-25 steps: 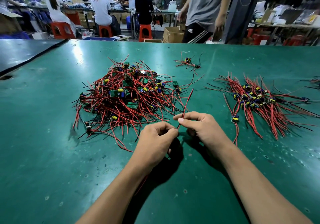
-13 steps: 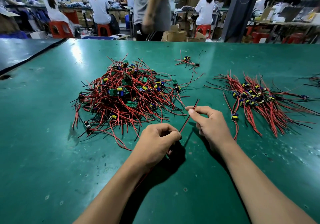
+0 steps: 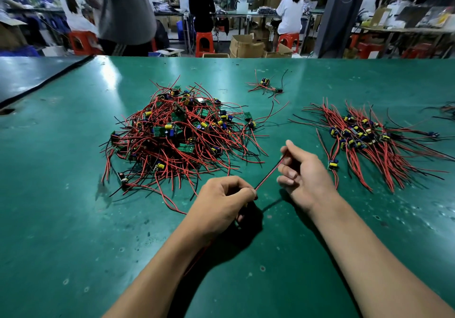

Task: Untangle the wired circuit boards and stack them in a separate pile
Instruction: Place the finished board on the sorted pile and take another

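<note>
Head view: one red-and-black wire pair (image 3: 268, 174) runs straight between two hands above the green table (image 3: 73, 219). The left hand (image 3: 221, 202), fingers curled, pinches its near end between thumb and forefinger; whether a board sits inside the fist cannot be told. The right hand (image 3: 302, 170) pinches the far end, other fingers loosely bent. Two heaps lie beyond: a tangled pile (image 3: 179, 135) on the left and a combed-out stack (image 3: 369, 140) on the right, with one single board (image 3: 333, 164) just beside the stack's near edge. One small cluster (image 3: 267, 86) lies farther back.
</note>
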Motion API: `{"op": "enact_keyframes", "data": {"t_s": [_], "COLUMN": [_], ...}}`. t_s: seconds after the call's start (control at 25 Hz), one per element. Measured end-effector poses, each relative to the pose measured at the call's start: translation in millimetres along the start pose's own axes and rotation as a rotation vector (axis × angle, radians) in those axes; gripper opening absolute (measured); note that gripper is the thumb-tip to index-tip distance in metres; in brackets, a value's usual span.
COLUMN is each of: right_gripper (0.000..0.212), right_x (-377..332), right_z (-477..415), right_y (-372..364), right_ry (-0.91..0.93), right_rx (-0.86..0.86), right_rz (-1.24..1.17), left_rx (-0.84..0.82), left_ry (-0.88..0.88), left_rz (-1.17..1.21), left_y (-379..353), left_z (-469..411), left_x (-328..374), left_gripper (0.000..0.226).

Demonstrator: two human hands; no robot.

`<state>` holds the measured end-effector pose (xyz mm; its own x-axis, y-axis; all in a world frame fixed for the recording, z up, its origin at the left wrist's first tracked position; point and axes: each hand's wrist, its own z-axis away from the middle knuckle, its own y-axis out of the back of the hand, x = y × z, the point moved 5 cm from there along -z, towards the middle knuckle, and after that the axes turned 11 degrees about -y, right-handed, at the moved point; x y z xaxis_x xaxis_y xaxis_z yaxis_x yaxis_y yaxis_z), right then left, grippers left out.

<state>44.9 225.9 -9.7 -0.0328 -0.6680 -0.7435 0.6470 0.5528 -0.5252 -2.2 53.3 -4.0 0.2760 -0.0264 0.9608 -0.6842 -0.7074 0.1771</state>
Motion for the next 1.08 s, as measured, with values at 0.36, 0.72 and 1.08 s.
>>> {"op": "enact_keyframes", "data": {"t_s": [0.36, 0.72, 1.08], "right_gripper": [0.041, 0.020, 0.021], "right_x": [5.7, 32.6, 2.3], "right_z": [13.4, 17.3, 2.3], "right_y": [-12.9, -23.0, -2.7], "right_ry": [0.051, 0.102, 0.331], "right_rx": [-0.134, -0.231, 0.138], "right_rz": [0.252, 0.638, 0.222], "left_rx": [0.062, 0.127, -0.025], "left_ry": [-0.015, 0.031, 0.046], "left_rz": [0.003, 0.129, 0.028], "left_y": [0.7, 3.6, -1.1], "left_z": [-0.1, 0.2, -1.5], "left_x": [0.1, 1.9, 2.3], "left_gripper": [0.015, 0.017, 0.017]}}
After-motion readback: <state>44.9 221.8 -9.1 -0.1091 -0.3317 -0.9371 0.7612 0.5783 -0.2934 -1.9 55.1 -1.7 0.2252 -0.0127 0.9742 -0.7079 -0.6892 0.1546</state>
